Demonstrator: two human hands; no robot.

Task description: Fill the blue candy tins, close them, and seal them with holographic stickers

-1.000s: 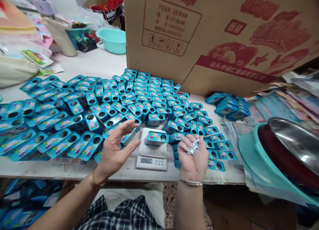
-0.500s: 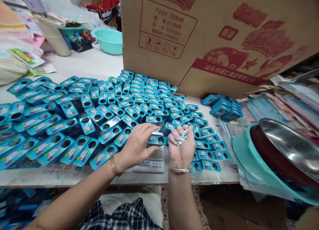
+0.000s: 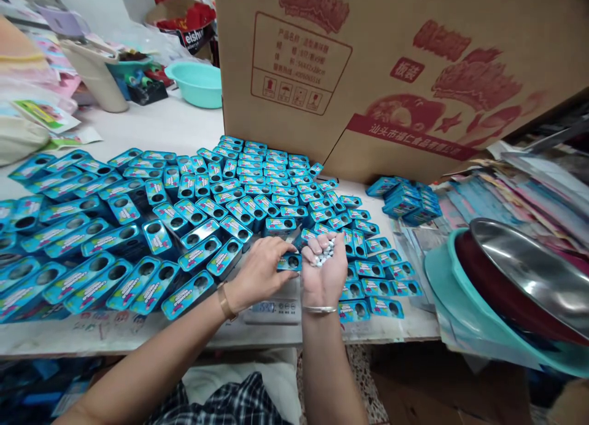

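Our left grip (image 3: 257, 275) has come down onto the tin (image 3: 289, 263) on the scale (image 3: 275, 310) at the near edge of the tabletop (image 3: 184, 121), with thumb and fingertips pinching it. A second ago that grip hung spread and lifted beside the scale, and the tin stood there untouched.

Our right grip (image 3: 324, 276), palm up and half curled around a small heap of pellets (image 3: 323, 253), has moved in from the right of the scale. Its fingertips now lie just beside the tin, perhaps touching it; we cannot tell which.

Both grips cover the plate of the scale, so only its front with the display shows, and the digits are too small for us to read. Nor can we tell whether the tin rests on the plate or is lifted off it. We judge that the pause with the tin free on the scale is over, and that tin and pellets are now brought together.

Beyond, the blue tins (image 3: 117, 271) spread from the left edge across the middle of the tabletop much as before. A small stack (image 3: 407, 198) lies toward the right edge, and a steel bowl (image 3: 529, 265) sits past it. At the far edge stands the cardboard box (image 3: 414, 75), with a teal basin (image 3: 197, 84) toward the far left corner.
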